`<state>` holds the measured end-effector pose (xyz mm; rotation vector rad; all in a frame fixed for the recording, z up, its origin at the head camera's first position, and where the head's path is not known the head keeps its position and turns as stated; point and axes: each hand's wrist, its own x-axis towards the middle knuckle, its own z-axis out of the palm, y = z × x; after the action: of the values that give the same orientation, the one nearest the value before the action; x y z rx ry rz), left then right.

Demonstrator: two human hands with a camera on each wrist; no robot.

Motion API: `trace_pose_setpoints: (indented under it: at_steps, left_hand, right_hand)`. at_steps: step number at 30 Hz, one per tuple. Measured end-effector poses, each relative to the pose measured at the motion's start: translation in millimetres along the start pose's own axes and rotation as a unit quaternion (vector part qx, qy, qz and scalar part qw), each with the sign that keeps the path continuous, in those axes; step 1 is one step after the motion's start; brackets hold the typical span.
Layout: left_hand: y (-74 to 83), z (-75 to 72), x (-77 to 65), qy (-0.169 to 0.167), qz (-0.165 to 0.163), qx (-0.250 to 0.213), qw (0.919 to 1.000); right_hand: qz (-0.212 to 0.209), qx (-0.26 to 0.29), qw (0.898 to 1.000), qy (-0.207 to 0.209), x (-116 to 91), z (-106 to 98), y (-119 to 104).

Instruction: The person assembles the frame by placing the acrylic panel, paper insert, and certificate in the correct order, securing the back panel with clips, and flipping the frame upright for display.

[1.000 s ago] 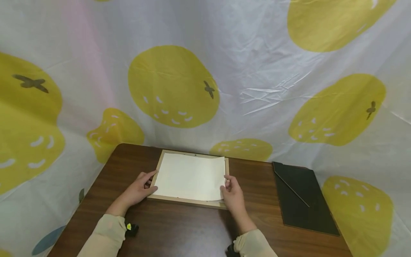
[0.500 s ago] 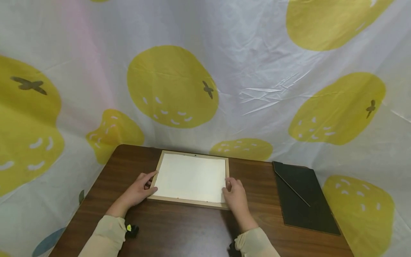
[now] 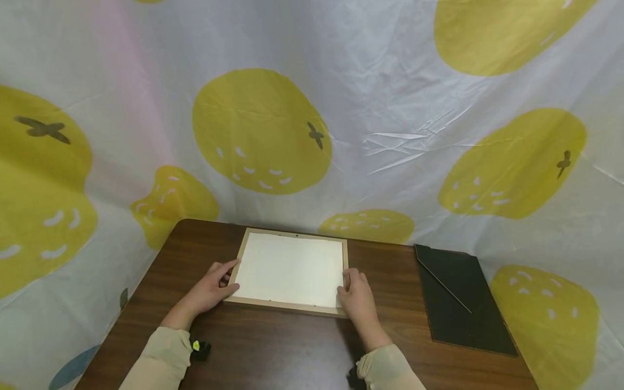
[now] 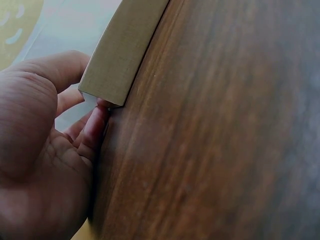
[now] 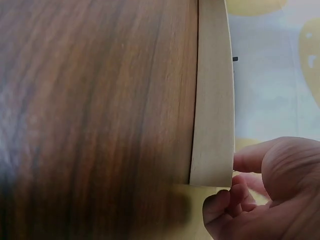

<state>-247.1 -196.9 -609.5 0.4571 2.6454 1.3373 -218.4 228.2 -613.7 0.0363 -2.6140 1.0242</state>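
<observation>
A light wooden picture frame (image 3: 273, 304) lies back-up on the table, with a white sheet (image 3: 290, 269) flat inside its border. At its left side my left hand (image 3: 210, 288) holds the frame, thumb over the top near the front corner. The left wrist view shows fingers (image 4: 95, 125) of that hand against the frame's end. My right hand (image 3: 358, 295) grips the opposite side, its thumb at the sheet's right edge. In the right wrist view, the curled fingers (image 5: 239, 195) sit right at the frame's corner.
A dark backing board (image 3: 463, 303) with a thin stand leg across it lies on the right of the brown wooden table (image 3: 273, 352). A white curtain (image 3: 385, 108) printed with yellow fruit hangs close behind the table's back edge.
The sheet's right side, raised and overlapping the frame border a second ago, now lies flat inside it. My right hand has shifted slightly right; the left hand has stayed put.
</observation>
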Motion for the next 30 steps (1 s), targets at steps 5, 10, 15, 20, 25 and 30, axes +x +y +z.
trace_pose_setpoints:
  at_steps: [5, 10, 15, 20, 25, 30]
  left_hand:
    - [-2.8, 1.4, 1.2, 0.002, 0.014, 0.006, 0.9999]
    - [-3.6, 2.2, 1.8, -0.003, 0.02, 0.012, 0.9997]
    - [-4.3, 1.5, 1.5, -0.003, 0.019, 0.017, 0.9997]
    - [-3.5, 1.4, 1.0, 0.003, 0.021, 0.022, 0.9995]
    - [-1.5, 1.9, 0.7, 0.001, 0.022, 0.026, 0.9994]
    - [0.5, 2.4, 0.7, -0.004, 0.014, 0.031, 0.9994]
  right_hand:
    - [0.019, -0.022, 0.999, -0.044, -3, -9, -14]
    - [0.039, -0.017, 0.997, -0.064, -4, -12, -10]
    - [0.006, 0.0, 0.999, -0.052, -2, -8, 1]
    - [0.041, 0.026, 0.995, -0.09, 0, -15, -2]
    - [0.07, 0.02, 0.989, -0.127, 1, -22, -5]
    - [0.064, 0.028, 0.988, -0.137, -1, -26, -7]
